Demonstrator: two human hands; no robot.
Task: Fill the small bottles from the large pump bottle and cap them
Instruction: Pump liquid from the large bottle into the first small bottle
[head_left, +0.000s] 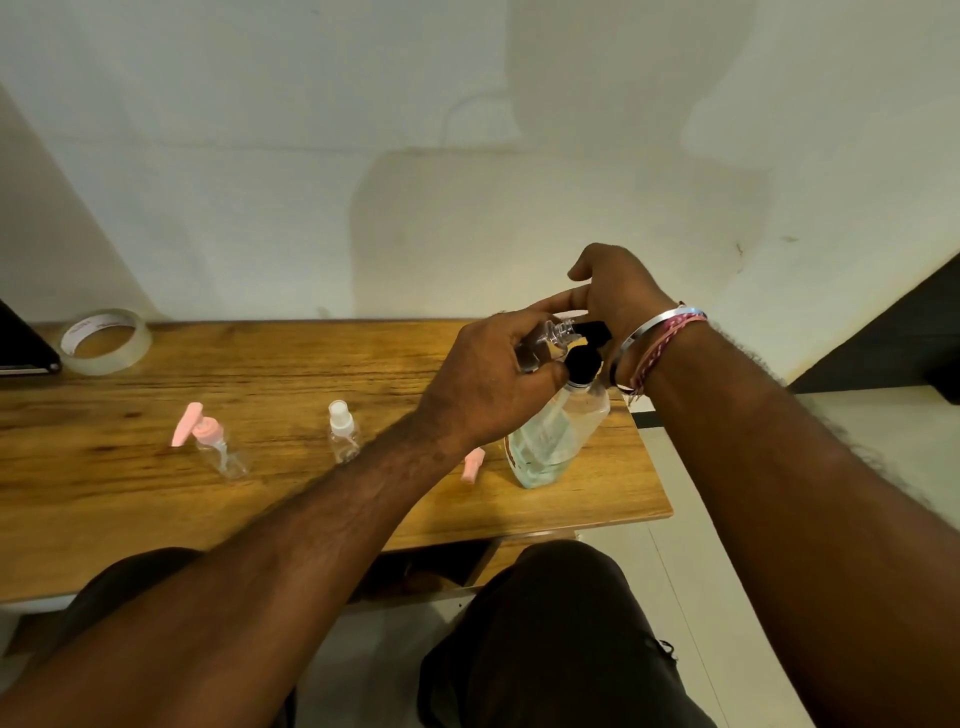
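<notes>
The left hand (488, 374) hides most of the small bottle (545, 345); a pink cap (474, 464) (partly behind the forearm) shows only its end.

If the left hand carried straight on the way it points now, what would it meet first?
The left hand, holding a small clear bottle, points up and right at the black pump head under the right hand. It would likely meet that pump head first, though depth is uncertain.
</notes>
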